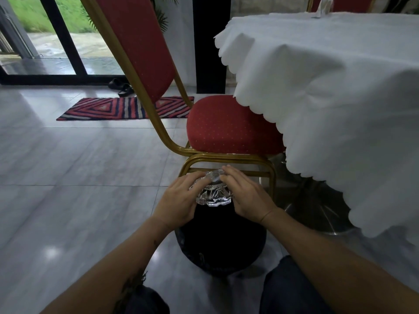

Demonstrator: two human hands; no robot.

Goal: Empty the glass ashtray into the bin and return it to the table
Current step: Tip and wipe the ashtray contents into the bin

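Pale floor tiles surround the black bin (pixel 221 241); directly above its mouth, left hand (pixel 179 199) and right hand (pixel 246 196) clasp the glass ashtray (pixel 213 196) from opposite sides, apparently tipped, fingers closed round it.

We're looking from head height, forward and steeply down, close over both forearms; the bin (pixel 221 241) sits right below us on the floor, the chair (pixel 229 130) just ahead, the table (pixel 328 75) at right.
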